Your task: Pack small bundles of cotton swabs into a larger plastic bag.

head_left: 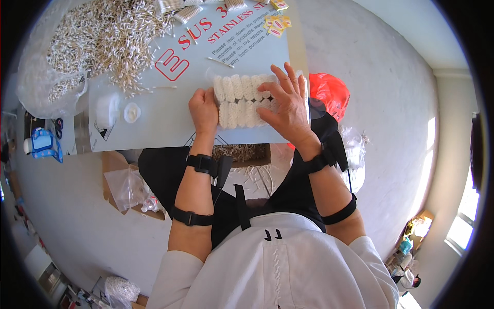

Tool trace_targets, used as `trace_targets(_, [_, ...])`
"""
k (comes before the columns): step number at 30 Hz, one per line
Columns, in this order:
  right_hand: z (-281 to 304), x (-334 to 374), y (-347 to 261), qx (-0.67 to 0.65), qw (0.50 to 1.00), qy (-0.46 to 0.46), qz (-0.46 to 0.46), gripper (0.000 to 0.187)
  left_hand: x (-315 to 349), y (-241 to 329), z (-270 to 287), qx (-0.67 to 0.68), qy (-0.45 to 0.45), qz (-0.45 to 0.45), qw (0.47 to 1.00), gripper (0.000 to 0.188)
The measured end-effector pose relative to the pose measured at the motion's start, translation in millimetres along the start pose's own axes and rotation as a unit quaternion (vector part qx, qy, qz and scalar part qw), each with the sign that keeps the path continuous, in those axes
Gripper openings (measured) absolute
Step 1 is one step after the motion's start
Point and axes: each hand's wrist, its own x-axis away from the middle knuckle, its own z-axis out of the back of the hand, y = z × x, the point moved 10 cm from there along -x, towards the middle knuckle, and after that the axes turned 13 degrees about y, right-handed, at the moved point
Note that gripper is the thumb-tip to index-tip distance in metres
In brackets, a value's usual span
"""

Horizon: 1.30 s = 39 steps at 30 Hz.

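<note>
Two rows of white round-topped bundles, which look like packed cotton swabs (239,98), lie side by side near the table's front edge. Clear plastic shows around their far left corner. My left hand (204,110) is closed in a fist against the left end of this pack; what its fingers grip is mostly hidden. Over the right end, my right hand (289,105) has its fingers spread, with thumb and index fingertip touching the bundles and the other fingers raised. A single loose cotton swab (221,63) rests on the table just beyond the pack.
A large heap of loose swabs (121,41) and a clear bag (31,87) cover the far left. Several swab bundles (188,14) and yellow cards (278,24) lie farther back. White round containers (132,113) stand left. A red bag (329,92) hangs beyond the right edge.
</note>
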Motion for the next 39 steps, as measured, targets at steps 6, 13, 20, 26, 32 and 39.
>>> trace_targets(6, [-3.9,0.8,1.8,0.005,1.0,-0.004,-0.006,0.039,-0.4,5.0,2.9,-0.048,0.011,-0.028,0.998,0.033])
trace_targets(13, [-10.5,-1.8,-12.9,-0.015,1.0,-0.005,0.017,0.039,3.2,10.9,2.8,-0.034,0.02,-0.039,0.998,0.032])
trace_targets(20, [-20.3,-2.9,-11.0,0.0,1.0,-0.03,0.005,0.039,0.3,7.3,3.3,-0.062,0.018,-0.062,0.996,0.028])
trace_targets(26, [-22.7,-5.3,-23.0,-0.018,1.0,-0.017,0.019,0.04,6.1,18.9,0.7,-0.069,0.009,-0.068,0.995,0.029])
trace_targets(32, [-30.0,-5.9,-23.0,0.004,0.999,-0.032,0.016,0.04,5.6,18.1,2.6,-0.057,0.018,-0.068,0.996,0.03])
trace_targets(39, [-34.4,-7.7,-39.5,-0.017,0.999,-0.025,0.043,0.037,7.4,25.6,2.6,-0.079,0.009,-0.092,0.993,0.028])
